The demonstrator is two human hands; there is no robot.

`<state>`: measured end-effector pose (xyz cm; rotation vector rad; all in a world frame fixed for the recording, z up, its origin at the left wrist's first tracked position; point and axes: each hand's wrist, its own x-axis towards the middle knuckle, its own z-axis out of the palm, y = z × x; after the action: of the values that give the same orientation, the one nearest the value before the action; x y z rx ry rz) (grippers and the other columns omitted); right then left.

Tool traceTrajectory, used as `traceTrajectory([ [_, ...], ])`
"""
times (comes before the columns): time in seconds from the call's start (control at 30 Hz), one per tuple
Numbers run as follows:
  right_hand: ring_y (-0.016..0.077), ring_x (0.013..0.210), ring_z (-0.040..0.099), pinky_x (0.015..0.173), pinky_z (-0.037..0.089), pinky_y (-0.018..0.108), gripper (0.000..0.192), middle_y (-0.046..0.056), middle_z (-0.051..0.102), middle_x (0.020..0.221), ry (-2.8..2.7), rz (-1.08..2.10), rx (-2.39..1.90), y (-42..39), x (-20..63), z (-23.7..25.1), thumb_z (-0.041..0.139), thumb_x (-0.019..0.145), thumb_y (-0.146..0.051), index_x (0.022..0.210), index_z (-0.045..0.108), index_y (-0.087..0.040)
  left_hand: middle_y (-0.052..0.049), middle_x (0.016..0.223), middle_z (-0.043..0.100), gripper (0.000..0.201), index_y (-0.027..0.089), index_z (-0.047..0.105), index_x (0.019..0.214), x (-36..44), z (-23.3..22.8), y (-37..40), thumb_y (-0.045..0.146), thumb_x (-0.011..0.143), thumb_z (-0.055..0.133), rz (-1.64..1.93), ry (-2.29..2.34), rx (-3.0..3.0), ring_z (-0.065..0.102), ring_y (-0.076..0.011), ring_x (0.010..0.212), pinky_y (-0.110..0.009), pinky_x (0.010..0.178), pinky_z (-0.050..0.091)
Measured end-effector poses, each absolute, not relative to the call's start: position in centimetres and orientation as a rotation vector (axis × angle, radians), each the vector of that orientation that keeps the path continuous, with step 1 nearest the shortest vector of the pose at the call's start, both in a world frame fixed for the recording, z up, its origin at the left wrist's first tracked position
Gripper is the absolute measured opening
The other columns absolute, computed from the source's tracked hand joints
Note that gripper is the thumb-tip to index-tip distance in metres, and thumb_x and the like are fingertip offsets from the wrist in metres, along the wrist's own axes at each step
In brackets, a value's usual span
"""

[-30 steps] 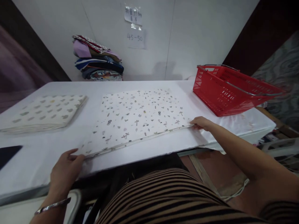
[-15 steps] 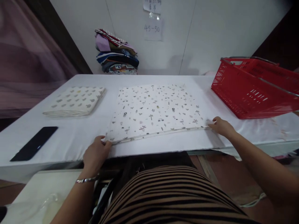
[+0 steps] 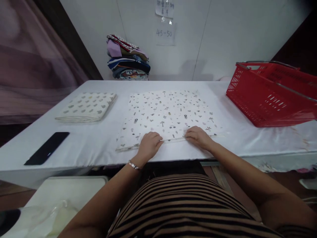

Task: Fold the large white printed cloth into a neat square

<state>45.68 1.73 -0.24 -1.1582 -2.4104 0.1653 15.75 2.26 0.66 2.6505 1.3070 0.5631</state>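
Note:
A white cloth [image 3: 165, 114] printed with small palm trees and other figures lies folded and flat on the table in front of me. My left hand [image 3: 150, 144] pinches its near folded edge, left of the middle. Further right on that same edge, my right hand [image 3: 198, 137] also has its fingers closed on the fabric. The near edge shows several layers, and the cloth's left and right near corners stick out beyond my hands. A bracelet circles my left wrist.
On the white-covered table [image 3: 81, 145] a folded cream cloth with grey spots [image 3: 86, 105] and a black phone [image 3: 47, 148] lie at left. A red plastic basket [image 3: 269, 96] stands at right. A pile of folded fabrics [image 3: 128, 59] rises behind the table by the wall.
Both my hands have moved inward along the near edge, from the cloth's two corners toward its middle. The cloth stays flat in about the same place.

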Motion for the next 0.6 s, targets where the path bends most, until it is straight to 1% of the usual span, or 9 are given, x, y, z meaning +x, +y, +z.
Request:
traceTrajectory([
  [0.1,0.0215,0.090,0.056,0.081,0.046,0.037,0.019,0.007,0.067,0.094,-2.412,0.136,-1.199,2.2,45.2,-0.7,0.053,0.090,-0.027,0.090,0.071,-0.022,-0.007,0.094,0.064,0.014,0.019,0.066,0.089,16.8,-0.4,3.2,0.028,0.087,0.055,0.551,1.269,2.636,0.055,-0.0209,0.091,-0.036,0.081,0.041],
  [0.2,0.0214,0.090,0.056,0.080,0.047,0.037,0.020,0.007,0.067,0.093,-2.386,0.143,-1.205,2.5,45.2,-1.1,0.052,0.090,-0.027,0.088,0.071,-0.022,-0.006,0.091,0.064,0.016,0.019,0.066,0.087,16.9,-0.9,3.6,0.027,0.089,0.053,0.552,1.256,2.616,0.055,-0.0196,0.089,-0.036,0.081,0.041],
  [0.33,0.0208,0.091,0.058,0.081,0.048,0.037,0.023,0.006,0.068,0.092,-2.359,0.201,-1.193,2.6,45.2,-1.3,0.048,0.091,-0.025,0.088,0.070,-0.023,-0.005,0.088,0.065,0.020,0.019,0.066,0.086,16.7,-0.8,3.6,0.027,0.091,0.049,0.546,1.254,2.582,0.055,-0.0186,0.086,-0.035,0.080,0.042],
  [0.47,0.0207,0.092,0.057,0.081,0.049,0.036,0.022,0.007,0.067,0.095,-2.334,0.237,-1.232,2.6,45.2,-1.4,0.046,0.092,-0.024,0.090,0.068,-0.023,-0.005,0.088,0.064,0.020,0.019,0.065,0.085,16.8,-0.4,3.5,0.026,0.091,0.048,0.541,1.253,2.563,0.055,-0.0185,0.086,-0.034,0.079,0.042],
  [0.6,0.0217,0.089,0.057,0.078,0.047,0.036,0.024,0.009,0.067,0.093,-2.373,0.145,-1.194,2.4,45.2,-1.3,0.045,0.092,-0.025,0.088,0.068,-0.021,-0.005,0.087,0.063,0.019,0.017,0.063,0.084,17.0,-0.3,3.5,0.023,0.091,0.046,0.524,1.268,2.597,0.054,-0.0188,0.085,-0.033,0.077,0.041],
])
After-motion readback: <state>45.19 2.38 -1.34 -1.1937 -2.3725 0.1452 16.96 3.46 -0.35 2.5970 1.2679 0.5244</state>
